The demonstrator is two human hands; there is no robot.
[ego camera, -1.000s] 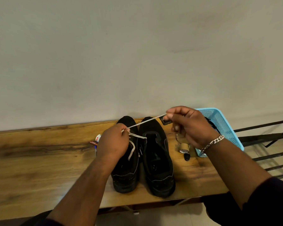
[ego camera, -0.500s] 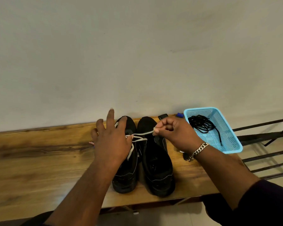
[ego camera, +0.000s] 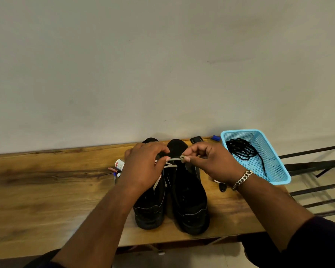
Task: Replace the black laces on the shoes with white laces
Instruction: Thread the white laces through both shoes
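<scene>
Wooden bench [ego camera: 46, 190] against a wall: two black shoes [ego camera: 190, 200] near its front edge; left hand [ego camera: 143, 167] and right hand [ego camera: 207, 161] pinch one white lace [ego camera: 173, 159]; one blue basket [ego camera: 275, 163] overhangs the right end.

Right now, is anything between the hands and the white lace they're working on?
Nothing visible. Both the left hand and right hand already pinch the white lace above the left shoe.

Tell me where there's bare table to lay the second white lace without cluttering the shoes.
The wide wooden table left of the small items is bare. A narrower strip lies right of the right shoe, below the blue basket. Around the shoe toes it is crowded: both hands pinch the white lace there.
</scene>
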